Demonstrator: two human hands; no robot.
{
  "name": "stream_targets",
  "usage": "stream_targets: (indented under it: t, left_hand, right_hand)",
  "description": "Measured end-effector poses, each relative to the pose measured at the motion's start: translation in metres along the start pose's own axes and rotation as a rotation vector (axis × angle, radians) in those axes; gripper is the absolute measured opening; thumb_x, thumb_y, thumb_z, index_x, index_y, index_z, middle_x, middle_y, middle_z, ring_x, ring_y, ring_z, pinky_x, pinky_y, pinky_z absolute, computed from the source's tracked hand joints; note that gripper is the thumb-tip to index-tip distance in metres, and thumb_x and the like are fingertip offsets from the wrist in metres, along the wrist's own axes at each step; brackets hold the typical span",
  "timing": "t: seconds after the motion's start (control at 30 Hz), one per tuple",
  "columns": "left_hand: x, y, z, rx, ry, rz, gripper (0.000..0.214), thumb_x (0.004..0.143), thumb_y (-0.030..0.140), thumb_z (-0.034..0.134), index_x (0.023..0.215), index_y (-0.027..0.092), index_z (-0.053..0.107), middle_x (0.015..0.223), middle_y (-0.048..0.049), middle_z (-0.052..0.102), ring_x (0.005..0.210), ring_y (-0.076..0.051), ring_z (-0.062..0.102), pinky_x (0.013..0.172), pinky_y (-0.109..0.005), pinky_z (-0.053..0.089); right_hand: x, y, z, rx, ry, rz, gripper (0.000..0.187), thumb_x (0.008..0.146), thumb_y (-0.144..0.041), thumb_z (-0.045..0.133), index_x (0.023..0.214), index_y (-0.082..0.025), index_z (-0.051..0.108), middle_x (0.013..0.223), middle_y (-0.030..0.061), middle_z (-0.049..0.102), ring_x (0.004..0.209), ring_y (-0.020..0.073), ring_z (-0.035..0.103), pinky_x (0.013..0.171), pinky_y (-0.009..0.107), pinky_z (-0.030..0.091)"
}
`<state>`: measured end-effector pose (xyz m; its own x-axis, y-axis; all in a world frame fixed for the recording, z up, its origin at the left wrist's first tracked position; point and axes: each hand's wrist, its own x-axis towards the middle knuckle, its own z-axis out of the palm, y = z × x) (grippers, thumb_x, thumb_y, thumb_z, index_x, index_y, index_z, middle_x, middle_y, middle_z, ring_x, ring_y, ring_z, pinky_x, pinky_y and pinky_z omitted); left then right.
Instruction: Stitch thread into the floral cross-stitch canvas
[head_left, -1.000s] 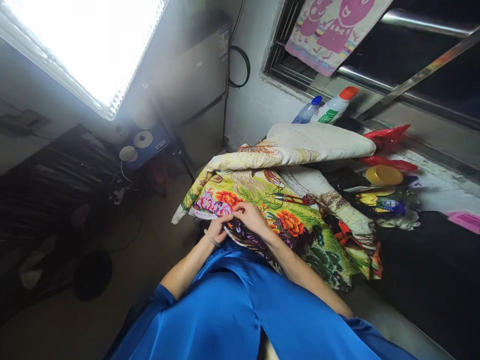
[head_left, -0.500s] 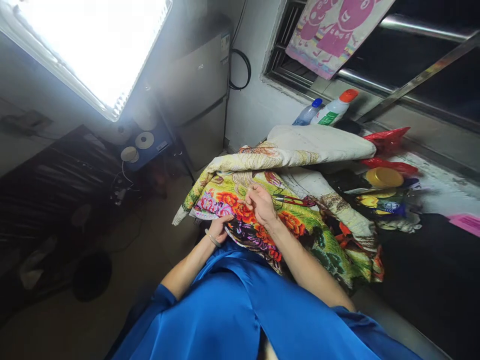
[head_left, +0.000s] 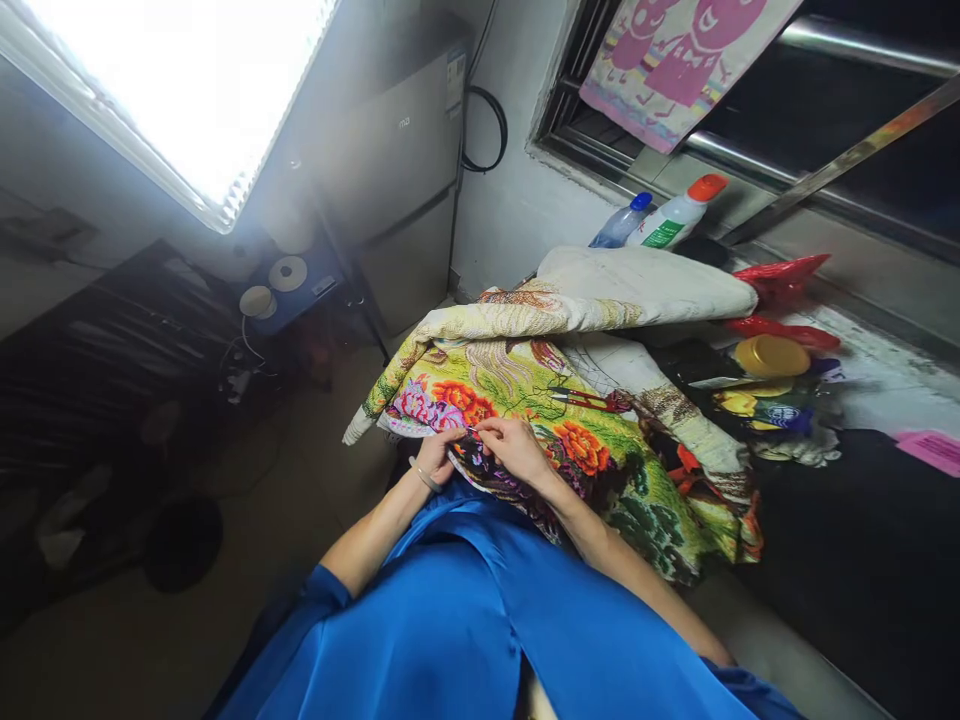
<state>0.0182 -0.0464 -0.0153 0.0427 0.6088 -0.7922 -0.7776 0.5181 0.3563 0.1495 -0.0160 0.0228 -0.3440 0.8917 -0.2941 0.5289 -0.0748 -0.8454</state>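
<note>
— Two grips, where?
— Left hand (head_left: 436, 455) pinching embroidered cloth (head_left: 525, 383), near edge, beside blue garment (head_left: 450, 610); right hand (head_left: 517, 448) alongside, can't tell whether gripping anything.
— Risk?
— Red-handled snips (head_left: 585, 400) loose on top; sharp tug could slide them off.

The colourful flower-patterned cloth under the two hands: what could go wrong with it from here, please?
The slim red scissor-like tool lies loose on the colourful flower-patterned cloth, so a tug might make it slide or snag the fabric. The bare left hand, with its pale bracelet, and the bare right hand are close together near the cloth's edge, so one could perhaps bump the other and disturb its grip.
</note>
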Motion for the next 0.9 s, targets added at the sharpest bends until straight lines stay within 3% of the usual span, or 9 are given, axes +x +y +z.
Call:
stream_targets:
  t: [0.27, 0.47, 0.57, 0.9]
  left_hand:
    - [-0.002, 0.001, 0.002, -0.016, -0.011, -0.005, 0.017, 0.05, 0.005, 0.075, 0.049, 0.014, 0.06, 0.047, 0.0012, 0.06, 0.05, -0.011, 0.056, 0.074, -0.028, 0.046]
    - [-0.002, 0.001, 0.001, 0.013, -0.024, -0.017, 0.016, 0.049, 0.008, 0.077, 0.05, 0.014, 0.061, 0.046, -0.0003, 0.06, 0.063, -0.018, 0.063, 0.077, -0.031, 0.047]
    - [-0.002, 0.001, -0.001, 0.011, -0.022, -0.006, 0.016, 0.049, 0.008, 0.077, 0.049, 0.013, 0.062, 0.046, -0.0004, 0.06, 0.061, -0.017, 0.062, 0.076, -0.031, 0.048]
    - [0.004, 0.001, -0.001, 0.02, -0.027, -0.068, 0.018, 0.058, 0.005, 0.071, 0.047, 0.013, 0.058, 0.046, 0.0019, 0.058, 0.045, -0.008, 0.05, 0.065, -0.025, 0.045]
  right_hand:
    - [0.002, -0.001, -0.002, -0.14, -0.015, -0.042, 0.024, 0.078, -0.021, 0.048, 0.077, -0.019, 0.073, 0.049, -0.0009, 0.062, 0.047, 0.0148, 0.058, 0.056, 0.026, 0.045]
    - [-0.001, -0.008, 0.007, -0.458, 0.048, -0.05, 0.025, 0.079, -0.016, 0.049, 0.084, -0.018, 0.073, 0.071, 0.0062, 0.072, 0.066, 0.0181, 0.065, 0.064, 0.026, 0.044]
    - [-0.003, -0.01, 0.014, -0.561, 0.061, -0.017, 0.026, 0.08, -0.016, 0.047, 0.089, -0.017, 0.072, 0.072, 0.008, 0.072, 0.066, 0.0193, 0.065, 0.061, 0.026, 0.043]
    - [-0.003, 0.011, 0.015, -0.336, 0.186, -0.141, 0.02, 0.078, -0.018, 0.054, 0.075, -0.023, 0.072, 0.074, 0.0038, 0.072, 0.068, 0.0172, 0.064, 0.066, 0.027, 0.046]
